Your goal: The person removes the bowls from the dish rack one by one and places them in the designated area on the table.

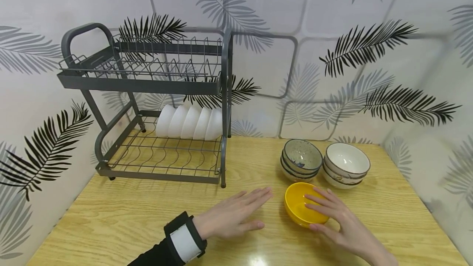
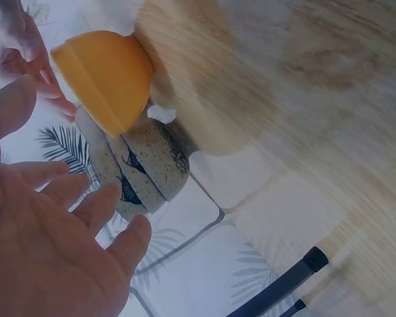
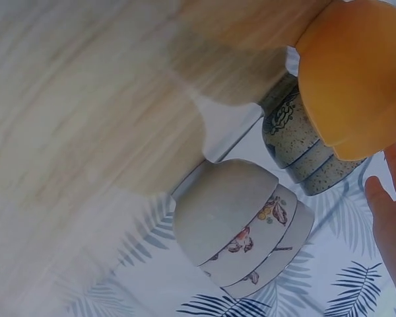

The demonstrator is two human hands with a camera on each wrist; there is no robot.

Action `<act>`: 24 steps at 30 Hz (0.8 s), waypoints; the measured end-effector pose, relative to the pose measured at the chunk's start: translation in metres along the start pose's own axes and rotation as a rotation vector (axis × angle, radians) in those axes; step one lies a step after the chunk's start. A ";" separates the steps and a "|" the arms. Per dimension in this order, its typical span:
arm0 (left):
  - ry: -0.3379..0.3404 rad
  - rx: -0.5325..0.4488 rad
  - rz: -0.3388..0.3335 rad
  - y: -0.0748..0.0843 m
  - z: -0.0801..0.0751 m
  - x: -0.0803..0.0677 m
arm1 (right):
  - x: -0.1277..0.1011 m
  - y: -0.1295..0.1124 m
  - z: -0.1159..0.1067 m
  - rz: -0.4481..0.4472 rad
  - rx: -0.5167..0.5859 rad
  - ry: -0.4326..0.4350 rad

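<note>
A yellow bowl point(image 1: 297, 204) sits upright on the wooden table, its opening facing up. My right hand point(image 1: 341, 218) is over its right side, fingers spread above the opening and thumb by the near rim. To the left of the bowl, apart from it, my left hand point(image 1: 230, 216) is held out with straight fingers and nothing in it. Behind the yellow bowl stands a stack of speckled grey bowls point(image 2: 142, 165) with dark blue markings. Beside that stack are white bowls point(image 3: 244, 228) with dark rims and a floral pattern, nested together.
A dark grey two-tier dish rack point(image 1: 159, 177) stands at the back left. Several white bowls point(image 1: 190, 122) lean in a row on its lower tier. Leaf-patterned wall covering point(image 1: 266, 73) rises behind the wooden table point(image 1: 122, 212).
</note>
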State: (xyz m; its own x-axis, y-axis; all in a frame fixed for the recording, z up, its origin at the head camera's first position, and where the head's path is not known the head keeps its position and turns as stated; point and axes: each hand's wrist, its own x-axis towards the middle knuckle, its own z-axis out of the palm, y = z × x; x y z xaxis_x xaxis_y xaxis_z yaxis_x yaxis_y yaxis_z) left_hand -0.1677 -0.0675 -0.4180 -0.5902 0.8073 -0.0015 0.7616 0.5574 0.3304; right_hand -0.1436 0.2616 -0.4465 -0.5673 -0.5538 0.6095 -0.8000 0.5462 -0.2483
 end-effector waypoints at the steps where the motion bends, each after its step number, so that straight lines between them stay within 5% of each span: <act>1: 0.001 -0.013 -0.003 -0.001 -0.001 0.000 | 0.001 -0.001 0.000 0.001 0.003 0.002; 11: 0.082 -0.128 -0.048 -0.011 -0.023 -0.013 | 0.008 -0.009 -0.004 0.063 0.019 -0.027; 24: 0.277 -0.105 -0.108 -0.033 -0.060 -0.036 | 0.012 -0.010 -0.003 0.094 0.026 -0.045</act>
State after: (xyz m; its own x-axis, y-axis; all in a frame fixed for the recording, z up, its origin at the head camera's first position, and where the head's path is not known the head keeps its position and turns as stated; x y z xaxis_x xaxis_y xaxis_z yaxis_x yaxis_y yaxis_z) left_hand -0.1880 -0.1270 -0.3721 -0.7278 0.6527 0.2104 0.6671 0.6027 0.4378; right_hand -0.1417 0.2513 -0.4338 -0.6479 -0.5285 0.5486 -0.7472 0.5809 -0.3229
